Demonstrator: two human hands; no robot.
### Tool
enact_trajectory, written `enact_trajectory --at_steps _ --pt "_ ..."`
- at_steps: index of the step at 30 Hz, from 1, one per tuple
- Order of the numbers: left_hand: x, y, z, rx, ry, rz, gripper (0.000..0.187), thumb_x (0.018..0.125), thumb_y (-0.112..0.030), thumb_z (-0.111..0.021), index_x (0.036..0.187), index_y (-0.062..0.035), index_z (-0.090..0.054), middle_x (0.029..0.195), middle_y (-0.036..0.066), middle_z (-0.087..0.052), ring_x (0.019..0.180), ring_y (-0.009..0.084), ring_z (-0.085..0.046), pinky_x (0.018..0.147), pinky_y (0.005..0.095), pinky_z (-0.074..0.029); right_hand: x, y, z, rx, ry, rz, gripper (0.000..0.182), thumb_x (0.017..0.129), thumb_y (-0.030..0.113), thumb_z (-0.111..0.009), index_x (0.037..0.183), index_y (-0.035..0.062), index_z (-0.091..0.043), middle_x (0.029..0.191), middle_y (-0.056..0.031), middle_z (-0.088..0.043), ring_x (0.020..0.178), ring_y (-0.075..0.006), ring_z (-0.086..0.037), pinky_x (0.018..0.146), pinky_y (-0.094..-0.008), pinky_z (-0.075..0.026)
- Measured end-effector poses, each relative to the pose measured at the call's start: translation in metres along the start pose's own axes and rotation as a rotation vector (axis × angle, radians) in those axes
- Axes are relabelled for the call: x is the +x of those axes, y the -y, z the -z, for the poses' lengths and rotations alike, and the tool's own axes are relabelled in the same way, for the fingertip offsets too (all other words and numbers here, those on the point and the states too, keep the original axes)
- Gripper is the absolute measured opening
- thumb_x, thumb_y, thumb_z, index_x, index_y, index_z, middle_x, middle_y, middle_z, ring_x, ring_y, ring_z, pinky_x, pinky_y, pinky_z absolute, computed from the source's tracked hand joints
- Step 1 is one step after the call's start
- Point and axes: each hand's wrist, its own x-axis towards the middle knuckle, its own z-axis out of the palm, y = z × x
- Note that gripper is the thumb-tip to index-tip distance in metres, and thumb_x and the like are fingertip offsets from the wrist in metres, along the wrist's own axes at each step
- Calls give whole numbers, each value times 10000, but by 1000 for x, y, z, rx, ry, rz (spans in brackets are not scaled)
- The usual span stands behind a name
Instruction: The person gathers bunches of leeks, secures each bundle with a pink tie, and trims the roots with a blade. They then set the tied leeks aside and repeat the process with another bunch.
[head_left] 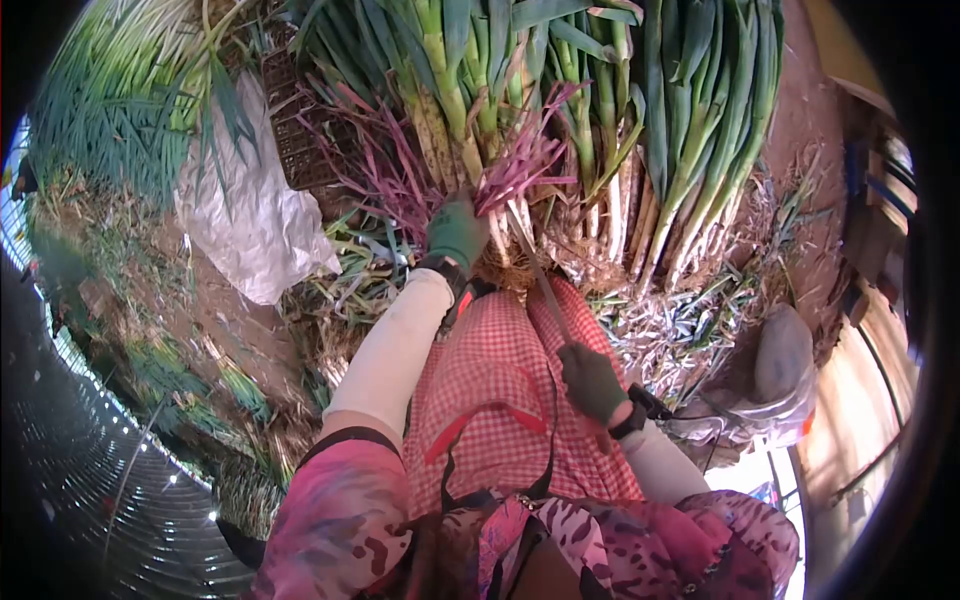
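Observation:
My left hand, in a green glove, is closed at the lower stalks of a bundle of long green onions; its fingertips are partly hidden. Purple strips spread out on both sides of that hand. Roots show just below, close to my knees. My right hand, in a dark green glove, is wrapped round the lower end of a long narrow knife-like tool. The tool slants up and left, its far end reaching the stalks beside my left hand.
More green onions stand upright at the right. A brown plastic crate and a pale sheet lie to the left, near a heap of onions. Leaf trimmings cover the ground. A filled sack sits at the right.

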Motion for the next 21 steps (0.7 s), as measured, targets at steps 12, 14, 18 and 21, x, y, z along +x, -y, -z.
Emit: enact_trajectory --at_steps 12,14,18,21 --pt "1 19 -18 135 -37 -204 324 784 -258 -610 1086 -140 -619 1017 162 -636 920 351 -624 790 461 -494 19 5 -24 -13 -311 -10 283 735 15 -527 1013 26 -578 911 -152 -579 762 -339 -595 634 -411 -497" --pt "-1 26 -22 7 -67 -183 302 791 -271 -609 1057 -132 -639 979 172 -646 909 345 -629 786 454 -493 -44 21 -3 4 -278 -93 309 720 -18 -513 1018 29 -578 922 -138 -577 763 -330 -601 626 -397 -502" --pt "4 24 2 -222 37 65 276 799 -267 -614 1006 -91 -661 930 201 -653 901 349 -630 771 447 -496 -83 9 25 -33 -184 -87 312 682 -32 -551 985 34 -583 897 -107 -587 695 -307 -606 592 -387 -501" --pt "1 45 11 -584 -217 28 291 773 -266 -672 969 -51 -660 870 165 -673 820 311 -654 718 390 -502 -70 3 35 19 -199 -65 338 629 -45 -584 958 29 -575 847 -99 -575 667 -287 -594 576 -382 -490"
